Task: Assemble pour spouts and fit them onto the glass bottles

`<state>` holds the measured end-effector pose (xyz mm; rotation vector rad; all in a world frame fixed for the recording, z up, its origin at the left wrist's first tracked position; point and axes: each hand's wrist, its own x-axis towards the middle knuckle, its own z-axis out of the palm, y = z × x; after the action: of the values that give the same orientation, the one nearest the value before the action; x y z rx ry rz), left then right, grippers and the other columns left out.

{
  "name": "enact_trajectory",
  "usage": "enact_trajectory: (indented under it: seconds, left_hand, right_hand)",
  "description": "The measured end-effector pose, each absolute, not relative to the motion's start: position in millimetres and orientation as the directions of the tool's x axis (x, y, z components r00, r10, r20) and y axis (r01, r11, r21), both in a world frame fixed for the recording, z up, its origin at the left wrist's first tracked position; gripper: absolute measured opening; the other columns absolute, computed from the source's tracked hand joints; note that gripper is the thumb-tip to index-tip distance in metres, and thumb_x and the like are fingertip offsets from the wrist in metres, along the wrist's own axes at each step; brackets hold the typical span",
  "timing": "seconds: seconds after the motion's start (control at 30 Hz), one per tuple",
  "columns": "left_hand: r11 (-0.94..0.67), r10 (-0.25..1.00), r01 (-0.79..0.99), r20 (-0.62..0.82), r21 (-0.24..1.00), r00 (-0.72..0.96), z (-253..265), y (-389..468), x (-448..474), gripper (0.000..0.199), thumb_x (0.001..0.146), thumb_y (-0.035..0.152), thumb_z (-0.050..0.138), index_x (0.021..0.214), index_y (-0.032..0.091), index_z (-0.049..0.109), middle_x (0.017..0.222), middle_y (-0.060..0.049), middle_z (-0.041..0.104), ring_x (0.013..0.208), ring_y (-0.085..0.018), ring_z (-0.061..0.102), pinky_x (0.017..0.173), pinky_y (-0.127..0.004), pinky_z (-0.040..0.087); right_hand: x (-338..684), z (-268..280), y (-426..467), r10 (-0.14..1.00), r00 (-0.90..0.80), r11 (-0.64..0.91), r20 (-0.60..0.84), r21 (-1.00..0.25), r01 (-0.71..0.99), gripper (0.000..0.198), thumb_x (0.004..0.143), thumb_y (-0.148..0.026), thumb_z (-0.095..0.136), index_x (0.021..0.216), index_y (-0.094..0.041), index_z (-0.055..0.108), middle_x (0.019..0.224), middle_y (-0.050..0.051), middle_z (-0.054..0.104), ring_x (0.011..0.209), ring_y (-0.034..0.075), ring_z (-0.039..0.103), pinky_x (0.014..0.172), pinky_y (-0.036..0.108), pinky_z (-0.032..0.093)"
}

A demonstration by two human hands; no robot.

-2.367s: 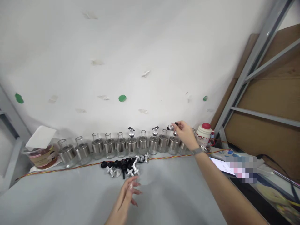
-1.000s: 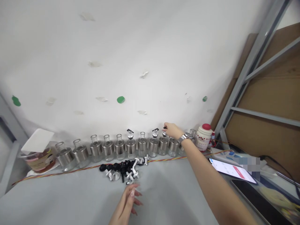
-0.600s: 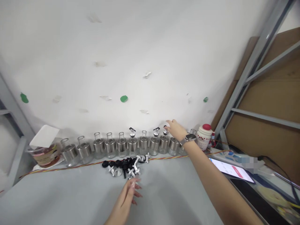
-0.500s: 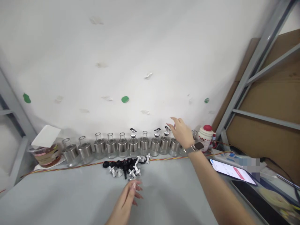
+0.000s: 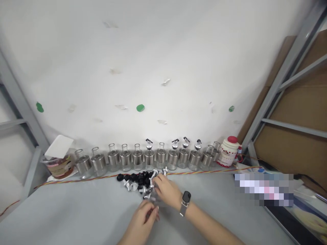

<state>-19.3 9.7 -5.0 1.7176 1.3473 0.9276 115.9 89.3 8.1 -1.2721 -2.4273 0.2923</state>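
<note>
My right hand (image 5: pixel 166 190), wearing a watch, bends over a pile of silver pourer stoppers (image 5: pixel 133 186) and black caps (image 5: pixel 139 177). Its curled fingertips touch silver pieces at the pile's right side; blur and overlap hide whether they grip one. My left hand (image 5: pixel 143 217) is just in front of the pile, fingers closed in a pinch; what they hold is too small to make out. Behind stands a row of glass bottles with steel sleeves (image 5: pixel 125 158). Several carry silver spouts with black flip tops (image 5: pixel 198 144); others have bare necks.
A red-and-yellow twisted wire (image 5: pixel 102 177) runs along the bottles' base. At the left stands a plastic tub (image 5: pixel 60 168) with a white lid on top. To the right are a white jar with a red lid (image 5: pixel 227 153) and a dark flat device (image 5: pixel 286 217).
My right hand has left the bottle at the right and come down to the pile. That bottle now shows a spout in its neck. The view has shifted slightly left.
</note>
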Motion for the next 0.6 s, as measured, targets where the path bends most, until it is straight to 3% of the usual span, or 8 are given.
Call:
enact_trajectory:
  seconds: [0.23, 0.37, 0.5, 0.6]
  left_hand:
    - [-0.138, 0.989, 0.442, 0.103, 0.886, 0.103, -11, 12, -22, 0.013, 0.078, 0.027, 0.046, 0.081, 0.02, 0.056, 0.086, -0.004, 0.053, 0.077, -0.017, 0.055, 0.065, -0.026, 0.043]
    - [-0.147, 0.987, 0.418, 0.158, 0.897, 0.009, -17, 13, -26, 0.022, 0.078, 0.027, 0.047, 0.097, 0.02, 0.054, 0.097, -0.007, 0.053, 0.08, -0.018, 0.057, 0.059, -0.026, 0.045]
    - [-0.274, 0.955, 0.418, 0.298, 0.866, 0.009, -16, 13, -30, 0.047, 0.075, 0.025, 0.053, 0.121, 0.028, 0.043, 0.12, -0.006, 0.049, 0.107, -0.022, 0.048, 0.082, -0.032, 0.043]
    - [-0.27, 0.954, 0.424, 0.3, 0.865, -0.003, -12, 12, -33, 0.036, 0.076, 0.025, 0.053, 0.111, 0.03, 0.054, 0.114, -0.004, 0.058, 0.102, -0.022, 0.053, 0.088, -0.035, 0.039]
  right_hand:
    - [123, -1, 96, 0.868, -0.427, 0.492, 0.253, -0.554, 0.672, 0.009, 0.08, -0.015, 0.045, 0.082, -0.019, 0.053, 0.087, 0.007, 0.059, 0.086, 0.021, 0.053, 0.073, 0.031, 0.039]
    - [132, -4, 88, 0.904, -0.352, 0.414, 0.244, -0.71, 0.569, 0.012, 0.084, -0.023, 0.04, 0.082, -0.017, 0.05, 0.075, 0.005, 0.06, 0.069, 0.017, 0.057, 0.06, 0.027, 0.044]
    - [129, -5, 74, 0.892, -0.414, 0.376, 0.183, -0.809, 0.452, 0.028, 0.083, -0.04, 0.041, 0.076, -0.016, 0.052, 0.057, -0.001, 0.058, 0.044, 0.012, 0.054, 0.04, 0.021, 0.041]
    - [122, 0, 72, 0.869, -0.458, 0.397, 0.186, -0.814, 0.424, 0.035, 0.084, -0.043, 0.04, 0.074, -0.015, 0.057, 0.056, -0.001, 0.058, 0.044, 0.011, 0.054, 0.04, 0.02, 0.042]
